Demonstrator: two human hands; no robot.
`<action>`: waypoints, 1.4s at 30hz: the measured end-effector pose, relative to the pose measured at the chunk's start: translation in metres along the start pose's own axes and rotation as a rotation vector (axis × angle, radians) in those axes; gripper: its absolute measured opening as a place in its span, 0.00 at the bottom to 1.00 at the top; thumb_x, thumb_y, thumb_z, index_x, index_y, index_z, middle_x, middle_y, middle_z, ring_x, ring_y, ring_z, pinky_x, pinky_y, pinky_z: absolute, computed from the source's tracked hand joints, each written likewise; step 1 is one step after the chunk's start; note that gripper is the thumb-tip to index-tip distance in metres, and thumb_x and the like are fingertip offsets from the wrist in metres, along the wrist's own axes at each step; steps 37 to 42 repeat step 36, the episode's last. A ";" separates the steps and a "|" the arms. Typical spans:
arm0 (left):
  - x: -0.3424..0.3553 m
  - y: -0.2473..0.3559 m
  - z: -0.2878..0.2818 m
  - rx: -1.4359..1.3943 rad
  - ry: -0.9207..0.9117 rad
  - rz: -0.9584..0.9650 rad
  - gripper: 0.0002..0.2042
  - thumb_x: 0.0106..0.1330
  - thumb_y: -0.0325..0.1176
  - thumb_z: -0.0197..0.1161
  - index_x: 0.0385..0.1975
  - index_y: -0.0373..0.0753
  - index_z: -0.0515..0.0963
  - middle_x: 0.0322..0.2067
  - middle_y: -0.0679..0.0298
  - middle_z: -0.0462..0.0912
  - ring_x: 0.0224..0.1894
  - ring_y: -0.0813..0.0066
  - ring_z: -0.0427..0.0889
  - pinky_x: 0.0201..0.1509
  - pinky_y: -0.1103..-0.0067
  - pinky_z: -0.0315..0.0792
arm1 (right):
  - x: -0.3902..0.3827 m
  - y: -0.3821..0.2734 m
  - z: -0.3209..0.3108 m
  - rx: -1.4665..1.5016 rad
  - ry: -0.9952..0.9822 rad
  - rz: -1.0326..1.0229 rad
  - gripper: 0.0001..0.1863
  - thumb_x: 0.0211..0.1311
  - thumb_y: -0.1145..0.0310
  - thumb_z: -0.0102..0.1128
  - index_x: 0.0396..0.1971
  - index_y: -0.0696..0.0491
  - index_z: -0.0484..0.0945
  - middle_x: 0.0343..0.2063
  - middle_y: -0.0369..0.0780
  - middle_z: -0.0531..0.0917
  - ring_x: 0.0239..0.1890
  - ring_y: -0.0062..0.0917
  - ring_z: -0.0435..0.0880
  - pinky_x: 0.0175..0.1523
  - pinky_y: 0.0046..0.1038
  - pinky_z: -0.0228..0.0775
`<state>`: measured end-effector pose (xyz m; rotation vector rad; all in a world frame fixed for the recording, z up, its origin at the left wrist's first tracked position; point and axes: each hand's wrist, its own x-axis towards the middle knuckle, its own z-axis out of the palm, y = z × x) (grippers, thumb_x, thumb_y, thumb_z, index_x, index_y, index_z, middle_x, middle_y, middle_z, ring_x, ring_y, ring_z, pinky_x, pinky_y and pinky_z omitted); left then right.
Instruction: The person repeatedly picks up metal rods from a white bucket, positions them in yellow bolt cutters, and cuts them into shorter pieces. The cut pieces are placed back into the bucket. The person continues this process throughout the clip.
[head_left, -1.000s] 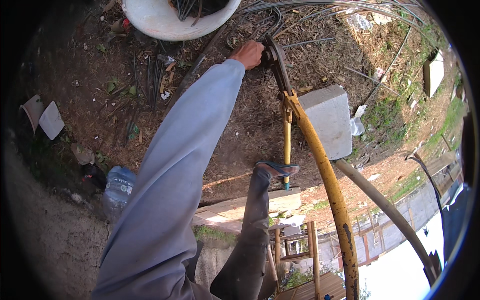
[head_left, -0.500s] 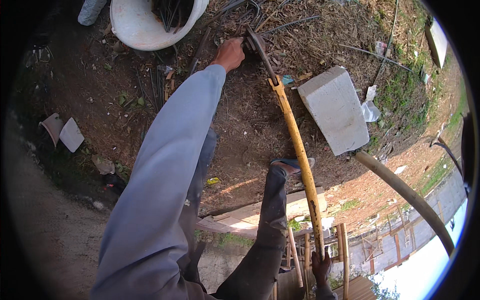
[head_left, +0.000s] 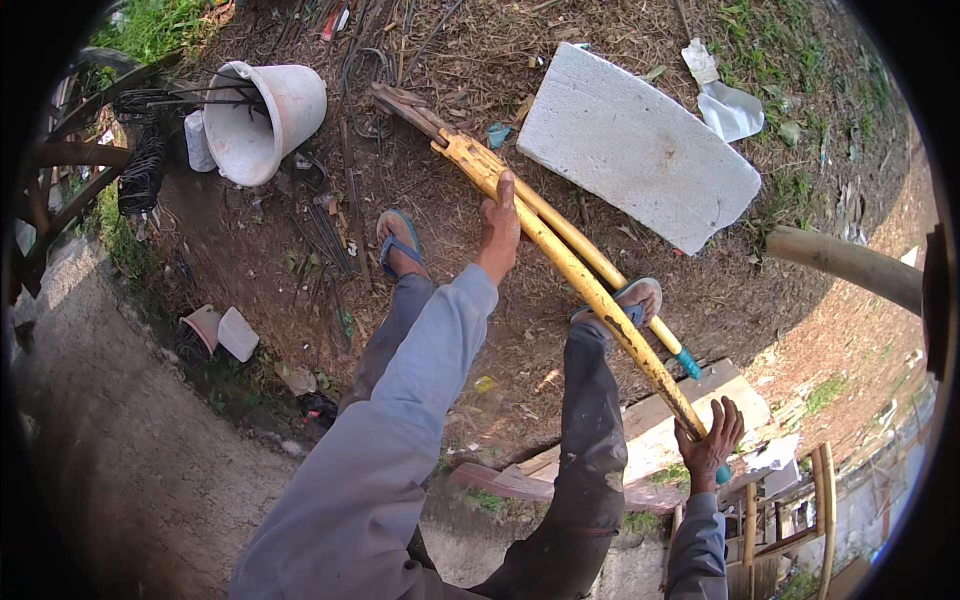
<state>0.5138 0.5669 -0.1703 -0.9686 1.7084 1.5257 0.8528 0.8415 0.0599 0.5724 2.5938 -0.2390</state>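
Note:
Long yellow bolt cutters (head_left: pixel 560 245) lie slanting across the middle, their rusty jaws (head_left: pixel 405 105) toward the upper left. My left hand (head_left: pixel 500 230) is closed around the handles just below the jaw end, its thumb on top. At the lower right, my right hand (head_left: pixel 712 440) rests against the end of one handle, fingers spread and loose. A green grip (head_left: pixel 722 474) shows beside that wrist. The other handle ends in a free green grip (head_left: pixel 688 363), near my sandalled right foot (head_left: pixel 638 298). Nothing is visible between the jaws.
A white foam-like slab (head_left: pixel 640 150) lies right of the cutters. A whitish bucket (head_left: pixel 295 110) holding dark rods is tipped at the upper left. Wooden boards (head_left: pixel 700 400) lie low on the right, beside a thick pole (head_left: pixel 845 265). Dark rods lie beyond the jaws.
My left hand has left the jaw end near the ground and now grips the handles. The cutters have swung flatter, with both handles showing. My right hand's fingers have spread.

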 end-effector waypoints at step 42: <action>0.073 0.120 -0.170 0.894 -0.224 0.406 0.15 0.67 0.41 0.60 0.43 0.36 0.78 0.30 0.55 0.84 0.35 0.58 0.84 0.44 0.65 0.75 | 0.265 -0.271 0.123 0.286 -0.233 0.185 0.29 0.56 0.39 0.62 0.30 0.55 0.78 0.27 0.52 0.83 0.34 0.51 0.82 0.39 0.47 0.71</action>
